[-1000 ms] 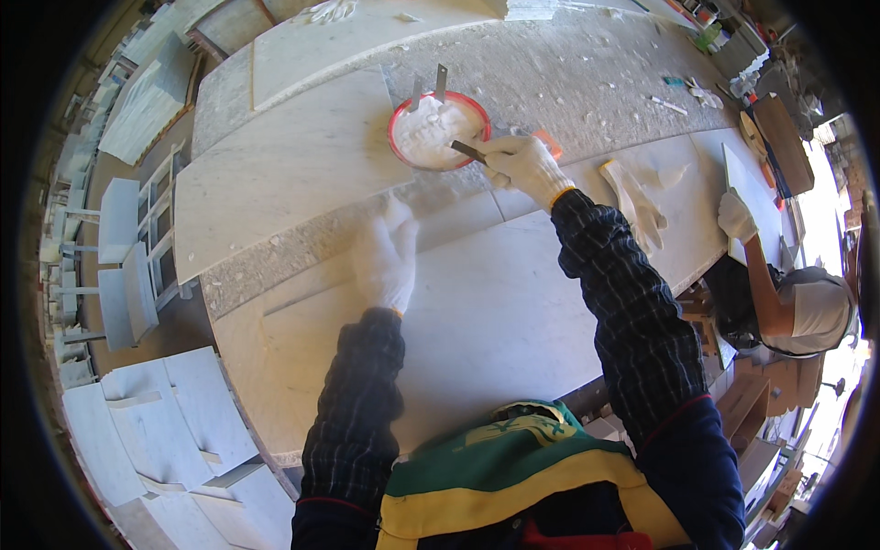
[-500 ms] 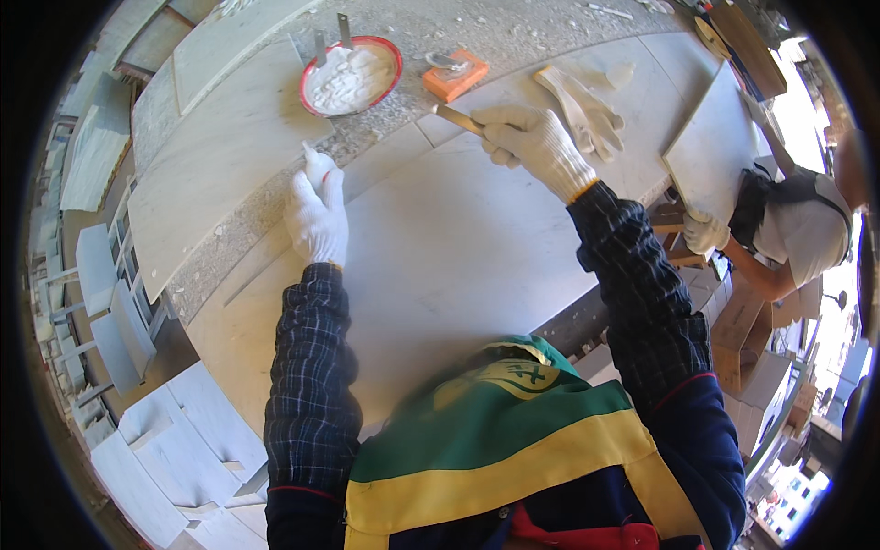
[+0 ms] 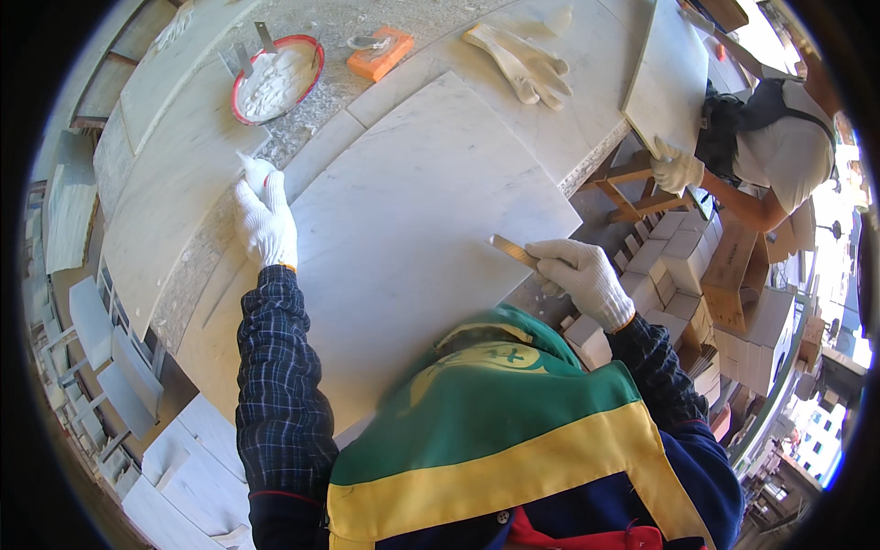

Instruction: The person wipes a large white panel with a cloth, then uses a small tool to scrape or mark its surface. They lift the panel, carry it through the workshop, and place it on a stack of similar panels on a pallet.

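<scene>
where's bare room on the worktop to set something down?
Widest free patch: the large pale slab, bordered by the left hand and right hand. Another: the slab left of the red-rimmed bowl. Crowded: far side, with bowl, orange block and loose gloves.

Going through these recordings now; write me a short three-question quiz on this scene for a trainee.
1. Which of the person's hands holds the narrow, flat metal scraper?
2. True or false: two flat grey metal blades stick up at the edge of the round, red-rimmed bowl of white paste.
3. What lies just right of the bowl? (a) a rectangular orange block; (b) a green bottle; (c) a blue cloth.

Key: 1. the white-gloved right hand; 2. true; 3. a.
</scene>
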A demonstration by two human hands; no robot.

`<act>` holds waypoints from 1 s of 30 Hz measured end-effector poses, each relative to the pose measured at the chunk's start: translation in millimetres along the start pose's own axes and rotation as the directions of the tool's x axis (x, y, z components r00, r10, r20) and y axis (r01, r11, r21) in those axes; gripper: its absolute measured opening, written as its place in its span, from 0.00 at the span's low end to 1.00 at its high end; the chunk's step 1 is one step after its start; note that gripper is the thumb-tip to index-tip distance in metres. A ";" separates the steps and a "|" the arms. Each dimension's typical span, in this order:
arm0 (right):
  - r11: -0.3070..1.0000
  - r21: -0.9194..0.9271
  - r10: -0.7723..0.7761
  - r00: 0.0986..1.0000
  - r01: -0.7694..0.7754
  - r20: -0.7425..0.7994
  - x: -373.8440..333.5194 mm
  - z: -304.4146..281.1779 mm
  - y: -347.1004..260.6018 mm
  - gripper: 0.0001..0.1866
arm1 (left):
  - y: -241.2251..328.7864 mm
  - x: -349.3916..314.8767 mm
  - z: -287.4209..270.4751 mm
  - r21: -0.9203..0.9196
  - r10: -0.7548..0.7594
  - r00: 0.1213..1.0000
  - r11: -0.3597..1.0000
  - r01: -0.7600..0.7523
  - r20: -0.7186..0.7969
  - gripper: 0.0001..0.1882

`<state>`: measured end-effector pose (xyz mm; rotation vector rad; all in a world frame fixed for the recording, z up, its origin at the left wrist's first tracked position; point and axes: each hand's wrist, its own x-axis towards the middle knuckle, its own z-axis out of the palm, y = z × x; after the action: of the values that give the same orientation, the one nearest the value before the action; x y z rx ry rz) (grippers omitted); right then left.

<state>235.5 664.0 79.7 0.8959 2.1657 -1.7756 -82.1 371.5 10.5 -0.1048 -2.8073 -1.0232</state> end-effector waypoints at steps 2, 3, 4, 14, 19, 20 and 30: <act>0.998 -0.005 -0.063 0.998 0.063 -0.024 -1.5 7.5 8.5 0.17 | -0.5 1.0 -0.3 -0.019 0.004 1.000 1.000 -0.004 0.016 0.23; 0.996 0.016 -0.091 0.995 0.092 -0.039 0.1 10.7 11.5 0.17 | -1.0 1.3 -0.7 -0.054 0.022 1.000 0.998 -0.021 0.016 0.23; 0.996 0.018 -0.091 0.995 0.092 -0.051 1.8 13.0 13.6 0.17 | -1.4 1.6 -0.7 -0.093 0.050 0.999 0.994 -0.049 0.008 0.24; 0.889 -0.422 -0.250 0.960 0.177 -0.124 -13.1 29.5 0.0 0.17 | -1.5 0.3 -2.3 -0.078 0.005 1.000 0.997 -0.003 0.020 0.23; 0.720 -0.668 -0.362 0.923 0.189 -0.129 -13.7 38.7 -8.8 0.16 | 0.3 -5.1 -3.3 -0.143 0.027 0.999 0.989 -0.029 -0.019 0.23; 0.714 -0.667 -0.395 0.909 0.212 -0.134 -11.0 41.3 -9.1 0.16 | 0.0 -6.5 -3.5 -0.164 0.030 0.999 0.986 -0.035 -0.029 0.23; 0.686 -0.679 -0.449 0.886 0.260 -0.115 -12.4 51.3 -2.4 0.16 | -5.4 -7.5 -2.9 -0.154 0.054 0.998 0.986 -0.058 -0.032 0.22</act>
<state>232.9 611.5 74.8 0.5739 3.0125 -0.8633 -75.1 365.4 8.1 -0.1845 -2.6810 -1.2193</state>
